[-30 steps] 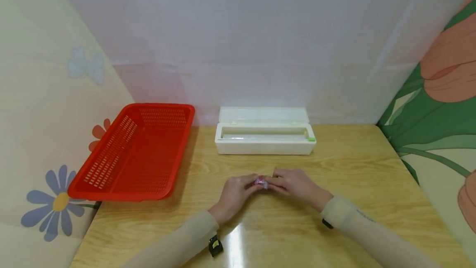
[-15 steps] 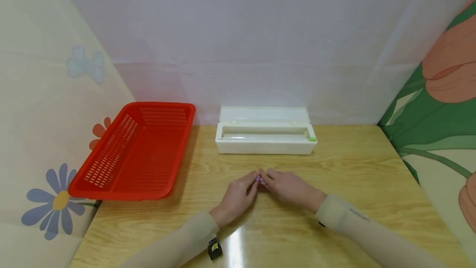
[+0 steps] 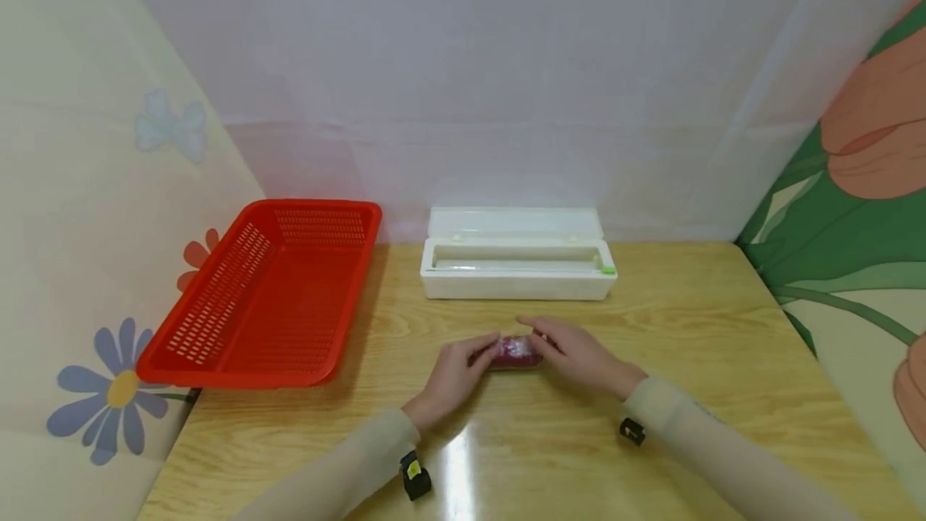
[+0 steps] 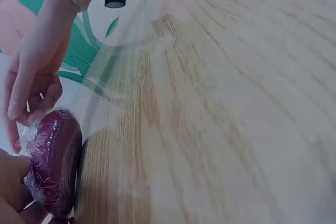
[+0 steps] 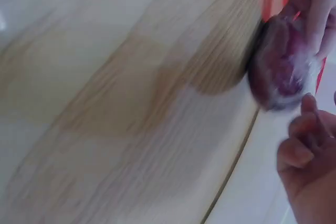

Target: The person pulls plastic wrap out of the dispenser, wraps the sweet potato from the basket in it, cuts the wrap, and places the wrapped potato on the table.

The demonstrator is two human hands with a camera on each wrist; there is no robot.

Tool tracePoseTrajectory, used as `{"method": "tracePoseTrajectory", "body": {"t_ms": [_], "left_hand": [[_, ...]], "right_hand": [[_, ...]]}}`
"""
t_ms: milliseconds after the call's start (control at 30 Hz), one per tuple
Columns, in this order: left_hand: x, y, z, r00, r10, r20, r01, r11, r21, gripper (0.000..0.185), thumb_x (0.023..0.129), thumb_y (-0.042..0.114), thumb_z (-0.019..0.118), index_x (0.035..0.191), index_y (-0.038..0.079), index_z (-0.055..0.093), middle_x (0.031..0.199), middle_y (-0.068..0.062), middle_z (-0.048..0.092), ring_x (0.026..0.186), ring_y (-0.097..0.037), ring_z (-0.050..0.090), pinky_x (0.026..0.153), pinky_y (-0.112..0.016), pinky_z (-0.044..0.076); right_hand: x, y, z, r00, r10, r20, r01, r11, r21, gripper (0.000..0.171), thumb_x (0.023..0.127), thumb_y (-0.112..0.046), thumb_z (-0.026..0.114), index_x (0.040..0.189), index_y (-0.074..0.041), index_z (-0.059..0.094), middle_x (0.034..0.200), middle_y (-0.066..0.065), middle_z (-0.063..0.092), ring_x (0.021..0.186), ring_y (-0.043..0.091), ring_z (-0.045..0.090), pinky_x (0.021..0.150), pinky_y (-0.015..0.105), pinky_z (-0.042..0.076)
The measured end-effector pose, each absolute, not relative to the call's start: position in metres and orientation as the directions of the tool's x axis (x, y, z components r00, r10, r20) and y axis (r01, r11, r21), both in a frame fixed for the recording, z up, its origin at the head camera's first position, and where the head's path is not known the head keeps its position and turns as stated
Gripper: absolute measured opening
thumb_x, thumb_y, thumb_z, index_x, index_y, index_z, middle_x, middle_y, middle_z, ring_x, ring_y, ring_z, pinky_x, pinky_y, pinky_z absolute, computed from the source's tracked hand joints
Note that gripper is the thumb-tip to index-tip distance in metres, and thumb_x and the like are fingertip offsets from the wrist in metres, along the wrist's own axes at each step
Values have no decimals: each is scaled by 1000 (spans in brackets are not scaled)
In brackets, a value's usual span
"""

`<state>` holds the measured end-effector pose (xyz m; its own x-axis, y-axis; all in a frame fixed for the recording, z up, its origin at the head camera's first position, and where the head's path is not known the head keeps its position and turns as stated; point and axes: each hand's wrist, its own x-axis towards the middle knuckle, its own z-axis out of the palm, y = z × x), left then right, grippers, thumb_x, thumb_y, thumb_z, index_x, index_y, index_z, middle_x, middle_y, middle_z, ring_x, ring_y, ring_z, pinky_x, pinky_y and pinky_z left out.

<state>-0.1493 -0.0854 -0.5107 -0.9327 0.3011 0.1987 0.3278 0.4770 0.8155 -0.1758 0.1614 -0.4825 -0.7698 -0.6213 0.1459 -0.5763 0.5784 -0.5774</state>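
Note:
A dark purple-red oblong thing (image 3: pixel 517 350), wrapped in clear cling film (image 4: pixel 38 174), lies at the middle of the wooden table. Its exact kind is hidden under the wrap. My left hand (image 3: pixel 450 380) holds it by the left end, thumb on the near side and fingers round it. Over the right end, my right hand (image 3: pixel 584 358) has its fingers loosely bent, fingertips right at the film. In the left wrist view, that right hand (image 4: pixel 39 66) hangs just beyond the wrapped thing, with space between its fingers. Loose film bunches along the side toward the hands.
Behind the hands stands a white cling film dispenser (image 3: pixel 517 288), lid raised, with a roll inside and a green slider (image 3: pixel 608 270) at its right. A red perforated basket (image 3: pixel 347 296) sits at the left. A pale cloth wall (image 3: pixel 506 103) rises behind the table (image 3: pixel 687 304).
The hands have moved apart from bunched-together fingertips. The wrapped thing has turned from end-on to lengthwise, showing its purple-red side. My right hand has loosened its fingers.

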Motion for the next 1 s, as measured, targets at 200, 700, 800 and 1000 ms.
{"method": "tracePoseTrajectory", "body": {"t_ms": [200,700,800,1000], "left_hand": [[-150,-88,-507,-942,292,169,295,472,831,30,104,18,64,131,4,65,130,-14,71,123,-30,67,106,-46,52],[-162,-86,-516,-920,369,130,343,602,721,60,93,6,77,148,0,53,144,-24,56,131,-40,57,112,-52,46],[-163,-90,-517,-922,367,126,337,596,728,59,93,10,78,147,-1,56,141,-23,59,128,-38,59,110,-51,47],[-164,-99,-510,-901,427,77,287,454,844,49,94,17,78,138,6,61,130,-10,71,118,-25,67,103,-41,54]], "right_hand": [[-180,172,-491,-628,-725,283,-771,533,-347,37,103,-19,66,139,-10,66,114,4,65,86,10,60,74,25,56],[-182,157,-492,-675,-718,172,-737,639,-222,74,92,-30,81,151,2,49,132,17,58,111,28,65,98,44,56],[-182,156,-490,-679,-712,182,-731,630,-261,67,94,-26,79,149,0,53,125,14,61,106,26,66,95,43,58],[-182,168,-488,-685,-718,124,-682,572,-456,59,97,-31,75,148,-8,57,118,4,63,98,13,62,86,32,57]]}}
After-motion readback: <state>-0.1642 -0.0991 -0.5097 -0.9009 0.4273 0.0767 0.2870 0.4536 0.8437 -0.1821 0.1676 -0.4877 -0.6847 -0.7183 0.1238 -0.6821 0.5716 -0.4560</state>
